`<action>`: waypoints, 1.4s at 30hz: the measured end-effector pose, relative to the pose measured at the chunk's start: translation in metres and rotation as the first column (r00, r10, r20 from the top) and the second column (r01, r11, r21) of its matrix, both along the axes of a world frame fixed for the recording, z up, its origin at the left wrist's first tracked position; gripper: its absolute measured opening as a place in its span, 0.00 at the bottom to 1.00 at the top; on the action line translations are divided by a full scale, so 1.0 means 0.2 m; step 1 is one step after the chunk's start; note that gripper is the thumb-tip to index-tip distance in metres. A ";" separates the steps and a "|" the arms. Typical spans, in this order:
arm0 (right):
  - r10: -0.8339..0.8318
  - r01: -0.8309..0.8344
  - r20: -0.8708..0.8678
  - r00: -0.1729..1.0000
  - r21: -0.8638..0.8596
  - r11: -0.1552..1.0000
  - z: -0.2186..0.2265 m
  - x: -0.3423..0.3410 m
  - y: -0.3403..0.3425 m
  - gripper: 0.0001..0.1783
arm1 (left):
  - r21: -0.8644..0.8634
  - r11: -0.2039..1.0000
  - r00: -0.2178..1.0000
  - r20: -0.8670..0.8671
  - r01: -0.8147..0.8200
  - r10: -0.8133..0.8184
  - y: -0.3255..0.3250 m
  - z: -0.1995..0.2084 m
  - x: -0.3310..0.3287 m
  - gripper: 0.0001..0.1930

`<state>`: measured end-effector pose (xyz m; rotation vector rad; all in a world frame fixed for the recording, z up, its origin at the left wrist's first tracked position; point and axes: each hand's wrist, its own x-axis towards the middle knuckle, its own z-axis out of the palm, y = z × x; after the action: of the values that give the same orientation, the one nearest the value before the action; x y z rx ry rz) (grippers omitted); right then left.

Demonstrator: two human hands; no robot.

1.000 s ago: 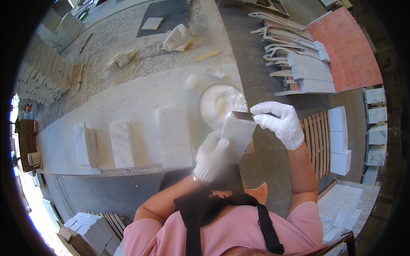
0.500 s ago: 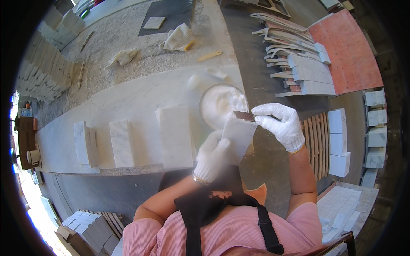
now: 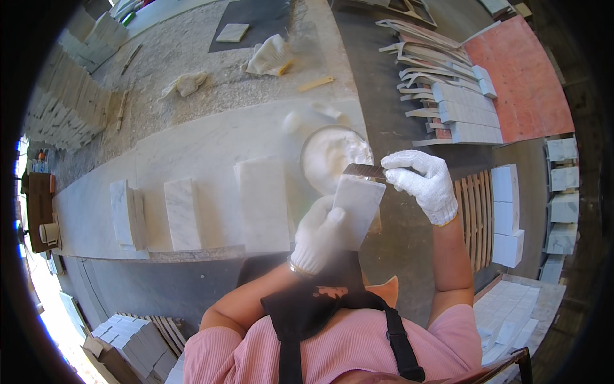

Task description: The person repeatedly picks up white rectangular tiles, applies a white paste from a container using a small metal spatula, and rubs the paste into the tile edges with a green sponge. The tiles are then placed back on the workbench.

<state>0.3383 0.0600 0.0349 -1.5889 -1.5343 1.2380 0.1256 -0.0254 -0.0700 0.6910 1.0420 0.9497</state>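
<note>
My left hand [image 3: 316, 238], in a white knitted glove, is closed round the lower left edge of a white marble tile [image 3: 358, 211], which is held tilted off the table's near edge. In my gloved right hand [image 3: 423, 185], thumb and fingers pinch one end of a dark, flat, blade-like strip [image 3: 363, 170]. The strip lies across the tile's far edge; whether it touches cannot be made out. Just beyond the tile, a round bowl [image 3: 329, 153] of white paste or powder stands on the marble slab. The hazy picture blurs my left fingers.
White tiles [image 3: 262, 205] lie in small stacks along the slab [image 3: 211, 141]. Farther off are a crumpled glove [image 3: 270, 56], a cloth [image 3: 185, 84] and a yellowish strip [image 3: 316, 84]. At right, stacked tiles [image 3: 465, 114], a red board [image 3: 518, 77] and a wooden pallet [image 3: 474, 217] stand.
My right hand has shifted slightly right, and more of the dark strip shows across the tile's far edge. My left hand and the tile have hardly moved.
</note>
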 end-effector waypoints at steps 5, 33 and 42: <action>0.069 -0.069 -0.022 0.997 0.005 0.998 -0.01 -0.01 0.01 0.11 | -0.012 1.000 0.999 -0.032 0.009 -0.009 0.00 -0.01 0.00 0.23; 0.464 -0.594 0.746 0.478 -0.115 0.796 -0.19 -0.50 0.79 0.29 | 0.027 1.000 0.991 0.134 -0.009 0.006 0.03 -0.02 0.01 0.34; 0.605 -0.625 0.379 0.701 -0.084 0.776 -0.29 -0.55 0.81 0.21 | 0.040 0.999 0.993 0.116 0.027 -0.031 0.02 -0.03 -0.01 0.29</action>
<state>0.2280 0.2222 -0.0230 -1.3711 -2.4871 1.2316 0.1244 -0.0206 -0.0756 0.6725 0.9113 0.9752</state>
